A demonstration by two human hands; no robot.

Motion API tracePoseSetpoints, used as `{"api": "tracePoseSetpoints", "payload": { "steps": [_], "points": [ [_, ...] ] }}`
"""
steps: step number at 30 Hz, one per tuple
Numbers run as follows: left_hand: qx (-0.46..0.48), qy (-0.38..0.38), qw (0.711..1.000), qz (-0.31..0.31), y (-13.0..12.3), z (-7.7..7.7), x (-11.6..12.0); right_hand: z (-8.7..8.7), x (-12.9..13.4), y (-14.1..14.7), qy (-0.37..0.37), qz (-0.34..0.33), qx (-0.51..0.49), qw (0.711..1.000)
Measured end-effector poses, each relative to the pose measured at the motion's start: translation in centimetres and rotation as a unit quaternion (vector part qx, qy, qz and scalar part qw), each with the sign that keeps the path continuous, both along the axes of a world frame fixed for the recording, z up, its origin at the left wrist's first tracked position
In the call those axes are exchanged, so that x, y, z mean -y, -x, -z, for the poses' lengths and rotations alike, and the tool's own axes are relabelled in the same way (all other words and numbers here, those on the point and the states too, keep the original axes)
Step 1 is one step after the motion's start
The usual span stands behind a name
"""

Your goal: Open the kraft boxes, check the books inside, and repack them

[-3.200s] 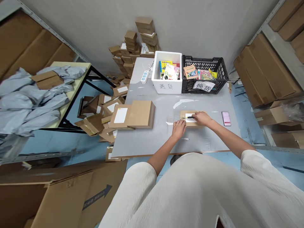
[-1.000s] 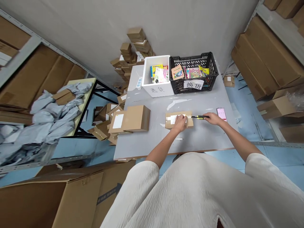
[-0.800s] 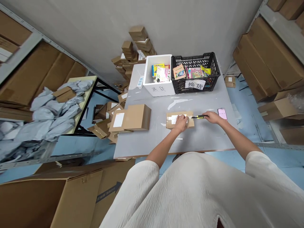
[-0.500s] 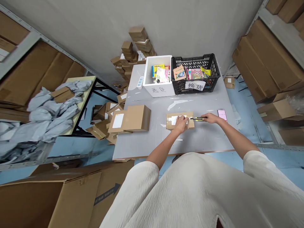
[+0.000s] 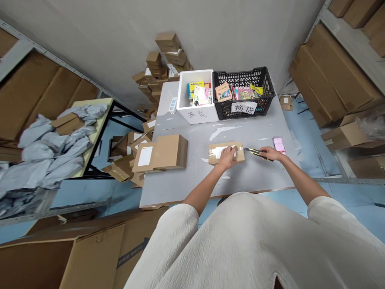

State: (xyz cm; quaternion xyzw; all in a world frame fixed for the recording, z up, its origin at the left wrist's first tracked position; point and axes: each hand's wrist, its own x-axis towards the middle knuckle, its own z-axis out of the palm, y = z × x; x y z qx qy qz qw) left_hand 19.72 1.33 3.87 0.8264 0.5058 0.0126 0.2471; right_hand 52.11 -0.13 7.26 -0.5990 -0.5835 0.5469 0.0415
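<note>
A small taped cardboard box (image 5: 212,157) with a white label lies on the grey table (image 5: 195,184). My left hand (image 5: 227,156) rests on top of the box, fingers apart over the label. In my right hand (image 5: 269,153) is a black and yellow utility knife (image 5: 255,152), its tip pointing left, close to the box's right end. A phone (image 5: 279,145) with a pink screen lies just beyond my right hand.
Two larger cardboard boxes (image 5: 168,152) stand on the table's left. At the back are a white foam bin (image 5: 198,115) and a black crate (image 5: 269,94) with books. Grey parcels (image 5: 39,150) cover a side table. A large open carton (image 5: 99,253) stands lower left.
My right hand has drawn slightly away from the box, and the knife is now angled, its handle end lower right. The whole view has shifted a little.
</note>
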Motion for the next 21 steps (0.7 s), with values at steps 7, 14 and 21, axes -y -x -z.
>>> {"api": "tracePoseSetpoints", "payload": {
  "steps": [7,14,21],
  "points": [
    [0.010,-0.033,0.998,-0.047,-0.4,-1.3,-1.2,0.0,1.7,0.0,-0.079,0.062,-0.068,0.993],
    [-0.032,-0.043,0.998,-0.042,-1.0,-0.9,-2.3,0.5,2.8,1.1,-0.222,-0.011,0.024,0.975],
    [-0.050,-0.046,0.997,-0.033,-0.9,-1.0,-2.5,1.3,2.4,1.3,-0.292,-0.108,0.094,0.946]
  ]
}}
